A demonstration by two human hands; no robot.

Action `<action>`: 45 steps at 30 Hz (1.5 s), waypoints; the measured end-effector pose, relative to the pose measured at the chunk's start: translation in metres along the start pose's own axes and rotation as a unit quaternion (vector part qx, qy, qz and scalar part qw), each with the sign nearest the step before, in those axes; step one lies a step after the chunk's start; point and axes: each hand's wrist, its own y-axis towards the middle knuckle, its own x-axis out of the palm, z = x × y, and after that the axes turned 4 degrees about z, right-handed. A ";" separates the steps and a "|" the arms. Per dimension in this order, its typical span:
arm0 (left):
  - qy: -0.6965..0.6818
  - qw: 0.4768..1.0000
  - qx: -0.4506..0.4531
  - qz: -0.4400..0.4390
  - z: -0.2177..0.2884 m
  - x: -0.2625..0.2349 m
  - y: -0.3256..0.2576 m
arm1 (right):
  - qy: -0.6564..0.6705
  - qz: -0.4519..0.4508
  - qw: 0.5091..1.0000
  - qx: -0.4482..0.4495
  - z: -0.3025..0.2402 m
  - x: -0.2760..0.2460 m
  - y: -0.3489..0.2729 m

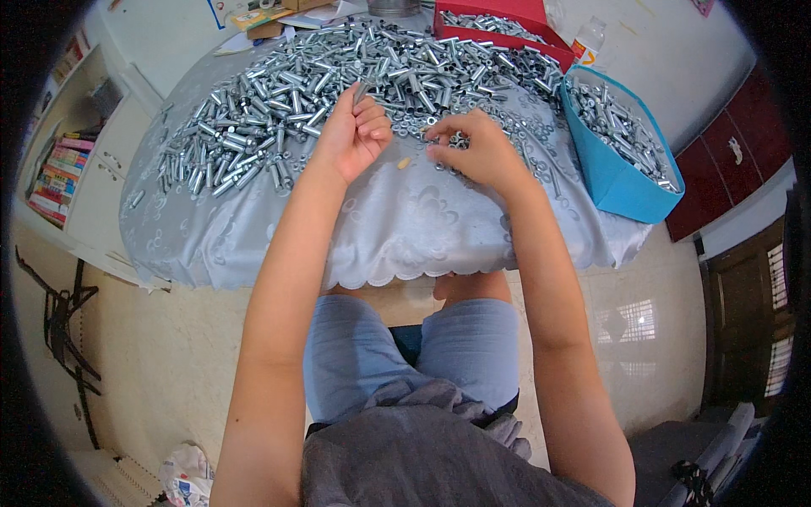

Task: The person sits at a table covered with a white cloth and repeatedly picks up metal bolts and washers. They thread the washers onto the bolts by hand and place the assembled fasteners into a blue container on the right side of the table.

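My left hand (350, 139) is raised over the near part of the table, thumb and forefinger closed on a metal expansion bolt (361, 91) that points up and away. Its other fingers curl loosely. To its right, my right hand (483, 150) reaches down over a scatter of small metal nuts (457, 140), thumb and forefinger apart. What touches its fingertips is partly hidden. Beyond both hands spreads a large heap of silvery expansion bolts and sleeves (279, 95). A small yellowish piece (404, 163) lies on the cloth between the hands.
A blue fabric bin (621, 190) full of bolts stands at the table's right edge. Behind it are a red box (553, 52) with more metal parts and a clear plastic bottle (589, 40). The pale patterned tablecloth (405, 221) hangs over my knees. A bookcase (72, 160) stands left.
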 end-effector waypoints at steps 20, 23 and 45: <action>0.086 0.994 -0.007 0.069 -0.007 0.010 -0.003 | -0.054 -0.063 0.997 -0.009 0.011 -0.002 -0.003; 0.092 0.993 -0.008 0.070 -0.008 0.012 -0.004 | -0.066 -0.062 0.996 0.001 0.007 -0.005 -0.004; 0.335 0.931 -0.003 0.148 -0.027 0.021 -0.007 | 0.269 0.106 0.945 0.150 -0.004 0.000 0.008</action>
